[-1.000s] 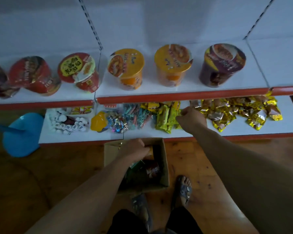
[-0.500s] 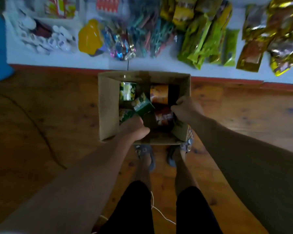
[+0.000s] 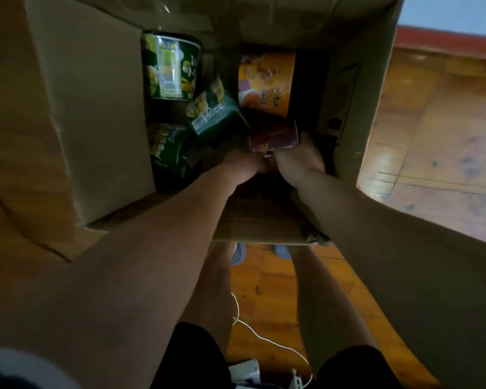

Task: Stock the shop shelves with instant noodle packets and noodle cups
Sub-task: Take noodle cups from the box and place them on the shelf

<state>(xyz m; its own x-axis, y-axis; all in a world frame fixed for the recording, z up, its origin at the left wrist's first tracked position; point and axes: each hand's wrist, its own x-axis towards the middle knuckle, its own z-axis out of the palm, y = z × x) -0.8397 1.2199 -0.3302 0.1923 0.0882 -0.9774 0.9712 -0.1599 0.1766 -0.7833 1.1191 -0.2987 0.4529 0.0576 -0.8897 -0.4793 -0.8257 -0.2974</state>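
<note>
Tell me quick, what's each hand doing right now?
Left hand: fingers hidden inside the brown cardboard box, cannot tell.
Right hand: grips the dark red round noodle cup.

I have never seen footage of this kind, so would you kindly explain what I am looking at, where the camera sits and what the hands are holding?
There is no machine here. A person wears one camera on the head, so the single picture looks down along both bare arms.

On the wooden floor stands an open cardboard box. Inside it, noodle cups lie on their sides: several green cups, an orange cup and a dark red cup.

The left hand and the right hand meet at the dark red cup. The right hand's fingers seem to curl round its side. The left hand's fingers are hidden, so its grip cannot be judged.

Lower down you see the person's legs and a white cable on the floor.
</note>
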